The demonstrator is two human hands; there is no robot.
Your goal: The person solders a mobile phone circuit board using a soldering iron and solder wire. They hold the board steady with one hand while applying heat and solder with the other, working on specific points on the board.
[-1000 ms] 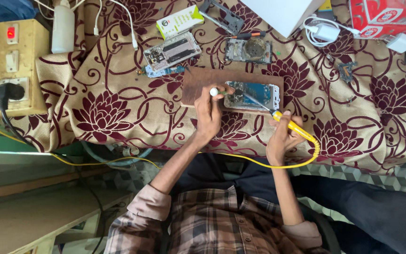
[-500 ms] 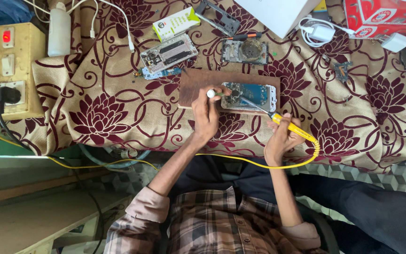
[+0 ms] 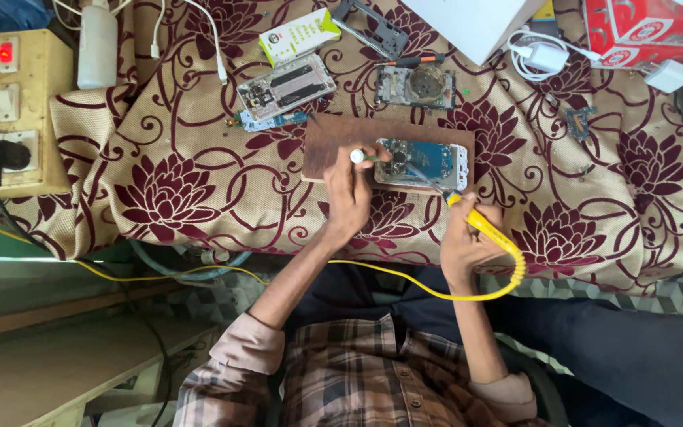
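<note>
An opened phone (image 3: 424, 162) with its blue board showing lies on a brown wooden board (image 3: 333, 138) on the floral cloth. My left hand (image 3: 348, 194) rests at the phone's left end and pinches a thin tool with a white tip (image 3: 356, 156). My right hand (image 3: 464, 241) grips a yellow-handled soldering iron (image 3: 488, 229), whose metal tip points up-left onto the phone's lower edge. The iron's yellow cord (image 3: 436, 291) loops down across my lap.
Other opened phones (image 3: 286, 85), (image 3: 416, 85), a white-green box (image 3: 298, 33), a charger (image 3: 543, 57) and red boxes (image 3: 646, 28) lie at the back. A yellow switch box with a black plug (image 3: 5, 154) sits left. The table edge runs below my hands.
The view has shifted slightly. Both hands stay at the phone; the iron's tip has crept a little along the phone's lower edge.
</note>
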